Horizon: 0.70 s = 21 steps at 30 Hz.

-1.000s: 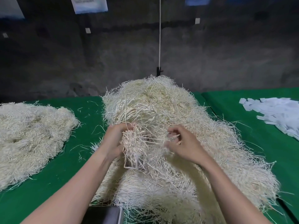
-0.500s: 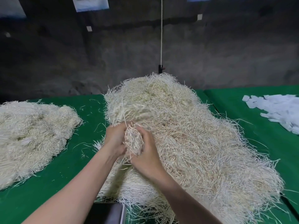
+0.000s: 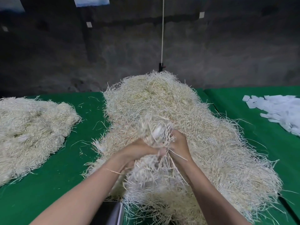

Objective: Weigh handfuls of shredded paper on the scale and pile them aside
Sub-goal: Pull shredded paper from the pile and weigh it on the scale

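- Where the two wrists meet at centre: left hand (image 3: 138, 148) and right hand (image 3: 179, 143) pressed close together, both closed around one handful of shredded paper (image 3: 154, 129).
- Handful bunched between the palms, blurred, bulging upward above the fingers; loose strands trailing down over both wrists.
- Directly beneath and beyond the hands: main heap (image 3: 170, 101) of the same cream shreds, tall at its far end, spreading wide to the right of the right forearm.
- Well to the left of the left hand, apart from the heap: lower side pile (image 3: 32, 127) of shreds on the green cloth (image 3: 56, 168), stray strands scattered between.
- Below the left forearm, close to the body: corner of a dark, metal-edged scale (image 3: 112, 211), partly hidden by arm and overhanging shreds; pan and display not readable.
- Far right of the right hand, on a second green surface: scatter of white paper slips (image 3: 282, 109).
- Beyond the heap: pale cord (image 3: 162, 30) hanging straight down before a dark wall.
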Each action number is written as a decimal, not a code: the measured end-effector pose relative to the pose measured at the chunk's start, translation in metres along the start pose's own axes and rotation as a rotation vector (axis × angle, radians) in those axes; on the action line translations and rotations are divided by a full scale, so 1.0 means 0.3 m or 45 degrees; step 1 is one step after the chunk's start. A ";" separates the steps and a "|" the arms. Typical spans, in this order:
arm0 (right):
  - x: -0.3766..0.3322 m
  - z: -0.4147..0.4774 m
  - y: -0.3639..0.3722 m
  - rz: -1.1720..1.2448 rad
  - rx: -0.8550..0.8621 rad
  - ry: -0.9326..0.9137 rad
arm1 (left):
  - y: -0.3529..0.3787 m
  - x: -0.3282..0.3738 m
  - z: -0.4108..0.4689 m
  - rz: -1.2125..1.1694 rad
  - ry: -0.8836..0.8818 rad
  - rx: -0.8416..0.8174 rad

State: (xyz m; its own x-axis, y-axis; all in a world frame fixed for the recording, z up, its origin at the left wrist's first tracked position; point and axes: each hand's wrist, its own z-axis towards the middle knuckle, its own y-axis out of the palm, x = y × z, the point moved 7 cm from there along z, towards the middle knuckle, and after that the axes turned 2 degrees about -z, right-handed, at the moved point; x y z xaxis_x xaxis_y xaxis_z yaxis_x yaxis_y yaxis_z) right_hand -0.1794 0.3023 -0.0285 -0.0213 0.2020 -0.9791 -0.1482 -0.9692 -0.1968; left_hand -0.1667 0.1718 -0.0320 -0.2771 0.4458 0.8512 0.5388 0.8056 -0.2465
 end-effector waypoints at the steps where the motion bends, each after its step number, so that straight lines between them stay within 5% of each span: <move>1: -0.024 0.000 0.014 0.123 -0.053 0.016 | 0.050 -0.020 0.006 0.090 -0.098 -0.063; 10: -0.069 -0.026 -0.076 0.296 -0.317 -0.067 | -0.113 0.039 0.012 -0.226 0.134 0.518; 13: -0.054 -0.043 -0.101 0.080 -0.058 -0.199 | -0.155 0.057 -0.007 -0.598 0.209 0.466; 15: -0.053 -0.067 -0.069 -0.185 0.039 -0.390 | -0.167 0.074 -0.027 -0.746 0.264 0.435; 17: -0.011 -0.065 0.014 -0.811 -0.107 -0.507 | -0.182 0.087 -0.048 -0.800 0.258 0.459; 19: 0.128 -0.037 0.032 -1.391 -0.258 -0.407 | -0.208 0.094 -0.072 -0.871 0.270 0.488; 21: 0.277 -0.010 -0.048 -1.587 -0.317 -0.096 | -0.258 0.090 -0.104 -0.901 0.282 0.592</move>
State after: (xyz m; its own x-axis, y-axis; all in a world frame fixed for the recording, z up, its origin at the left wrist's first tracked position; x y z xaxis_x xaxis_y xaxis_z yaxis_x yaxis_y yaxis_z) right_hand -0.1762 0.3327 -0.1071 -0.0589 0.9909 -0.1210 0.0806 -0.1161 -0.9900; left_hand -0.1911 0.1094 0.0246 -0.2368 -0.2660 0.9344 -0.0938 0.9636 0.2505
